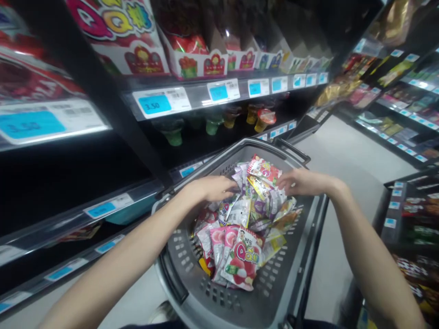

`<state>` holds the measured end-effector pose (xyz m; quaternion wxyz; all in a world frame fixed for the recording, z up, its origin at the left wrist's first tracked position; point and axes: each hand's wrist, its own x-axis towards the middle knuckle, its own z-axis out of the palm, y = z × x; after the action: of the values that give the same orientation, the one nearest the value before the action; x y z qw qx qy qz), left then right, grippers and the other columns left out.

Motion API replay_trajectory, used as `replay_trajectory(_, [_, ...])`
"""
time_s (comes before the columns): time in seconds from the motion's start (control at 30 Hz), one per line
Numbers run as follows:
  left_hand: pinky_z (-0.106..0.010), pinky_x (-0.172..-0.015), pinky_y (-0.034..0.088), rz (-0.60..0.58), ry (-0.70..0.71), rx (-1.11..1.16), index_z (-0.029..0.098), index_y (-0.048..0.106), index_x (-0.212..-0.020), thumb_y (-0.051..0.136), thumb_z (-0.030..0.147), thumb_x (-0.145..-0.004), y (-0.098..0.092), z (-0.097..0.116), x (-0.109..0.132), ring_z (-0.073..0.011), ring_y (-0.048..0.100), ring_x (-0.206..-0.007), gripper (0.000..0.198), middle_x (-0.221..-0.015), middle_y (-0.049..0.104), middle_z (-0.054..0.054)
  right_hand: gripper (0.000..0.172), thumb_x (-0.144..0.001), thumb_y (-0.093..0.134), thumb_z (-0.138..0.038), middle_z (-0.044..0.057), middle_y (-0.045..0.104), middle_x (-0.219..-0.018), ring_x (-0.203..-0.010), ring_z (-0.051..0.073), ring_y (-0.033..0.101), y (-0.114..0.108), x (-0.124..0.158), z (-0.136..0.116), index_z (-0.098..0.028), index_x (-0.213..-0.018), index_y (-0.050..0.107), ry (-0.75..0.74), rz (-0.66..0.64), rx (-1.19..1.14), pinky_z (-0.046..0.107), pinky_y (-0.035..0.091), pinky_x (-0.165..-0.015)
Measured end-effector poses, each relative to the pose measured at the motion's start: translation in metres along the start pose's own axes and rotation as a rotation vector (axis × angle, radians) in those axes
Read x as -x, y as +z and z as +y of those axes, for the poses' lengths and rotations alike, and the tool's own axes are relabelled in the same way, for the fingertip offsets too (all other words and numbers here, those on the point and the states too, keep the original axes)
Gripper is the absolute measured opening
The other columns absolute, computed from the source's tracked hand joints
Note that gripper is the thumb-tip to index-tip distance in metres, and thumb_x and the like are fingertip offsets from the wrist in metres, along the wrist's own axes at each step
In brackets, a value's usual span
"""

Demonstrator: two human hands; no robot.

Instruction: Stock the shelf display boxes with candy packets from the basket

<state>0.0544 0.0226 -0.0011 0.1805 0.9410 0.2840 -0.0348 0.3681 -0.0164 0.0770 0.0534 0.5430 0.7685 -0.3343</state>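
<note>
A grey plastic shopping basket point(187, 265) holds a heap of small gummy candy packets. At its near end, pink and red gummy candy packets point(242, 260) lean together in a row. My left hand point(217, 187) reaches in from the left, fingers stretched out and their tips against the purple packets point(244, 178) in the heap. My right hand point(298, 181) is over the basket's right side, its fingers bent at the right edge of a red gummy candy packet point(264, 170). Silvery and yellow packets point(240, 210) lie between the hands.
Along the left runs a shelf point(199, 87) with blue price tags and display boxes of gummy candy point(199, 61). Jelly cups point(264, 119) stand on the shelf below. More stocked shelves point(401, 123) are on the right, beyond a light floor point(356, 146). The basket's handle point(291, 151) lies at its far rim.
</note>
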Motion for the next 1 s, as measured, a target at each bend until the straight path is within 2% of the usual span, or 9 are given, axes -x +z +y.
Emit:
replay_trajectory(0.1, [-0.029,-0.088,0.052,-0.078,0.008,-0.005,0.022,0.063,-0.129,0.052,0.033,-0.097,0.002,-0.003,-0.002,-0.0216,0.072,-0.102,0.035,-0.119,0.075,-0.008,0.038,-0.065,0.06,-0.004,-0.001,0.079,-0.083,-0.079,0.021,0.075,0.009,-0.006,0.028,-0.025,-0.089,0.08,0.063,0.089,0.054,0.029,0.057,-0.072])
replay_trajectory(0.17, [-0.03,-0.088,0.053,-0.112,0.002,-0.024,0.021,0.062,-0.132,0.048,0.033,-0.099,0.002,-0.005,-0.003,-0.0227,0.072,-0.104,0.038,-0.12,0.075,-0.009,0.043,-0.065,0.056,0.0,0.001,0.08,-0.085,-0.083,0.02,0.075,0.013,-0.014,0.043,-0.023,-0.091,0.081,0.138,0.1,0.138,0.026,0.056,-0.075])
replay_trajectory(0.27, [-0.032,-0.089,0.053,-0.133,-0.008,-0.032,0.02,0.06,-0.135,0.047,0.035,-0.099,0.003,-0.006,-0.004,-0.0248,0.072,-0.108,0.041,-0.123,0.074,-0.011,0.042,-0.071,0.06,-0.001,0.004,0.08,-0.094,-0.091,0.02,0.075,0.019,-0.026,0.055,-0.019,-0.104,0.08,0.239,0.059,0.258,0.023,0.054,-0.082])
replay_trajectory(0.37, [-0.033,-0.089,0.054,-0.126,-0.018,-0.022,0.022,0.061,-0.135,0.047,0.035,-0.099,0.003,-0.006,-0.004,-0.0255,0.072,-0.108,0.041,-0.123,0.073,-0.011,0.031,-0.076,0.069,-0.01,0.007,0.08,-0.098,-0.095,0.019,0.074,0.023,-0.034,0.059,-0.016,-0.106,0.079,0.255,0.003,0.28,0.021,0.053,-0.083])
replay_trajectory(0.6, [-0.034,-0.09,0.054,-0.133,-0.007,-0.032,0.02,0.059,-0.138,0.047,0.035,-0.099,-0.002,-0.003,-0.001,-0.0271,0.071,-0.111,0.043,-0.127,0.072,-0.012,0.015,-0.072,0.075,-0.014,0.003,0.08,-0.085,-0.085,0.021,0.074,0.021,-0.037,0.051,-0.018,-0.085,0.081,0.26,-0.063,0.313,0.024,0.052,-0.074])
replay_trajectory(0.8, [-0.033,-0.087,0.054,-0.106,-0.011,-0.001,0.023,0.062,-0.133,0.051,0.036,-0.098,-0.003,-0.002,-0.002,-0.0253,0.072,-0.106,0.039,-0.123,0.074,-0.01,0.016,-0.075,0.074,-0.017,0.002,0.08,-0.089,-0.087,0.02,0.073,0.019,-0.032,0.033,-0.021,-0.087,0.083,0.219,-0.112,0.334,0.025,0.049,-0.078])
replay_trajectory(1.0, [-0.032,-0.086,0.053,-0.078,0.001,0.013,0.024,0.064,-0.128,0.055,0.038,-0.096,-0.003,-0.002,-0.002,-0.0234,0.073,-0.1,0.036,-0.117,0.076,-0.008,0.012,-0.081,0.07,-0.016,0.003,0.077,-0.078,-0.078,0.018,0.069,0.021,-0.028,0.005,-0.017,-0.085,0.081,0.01,-0.115,0.34,0.027,0.045,-0.073])
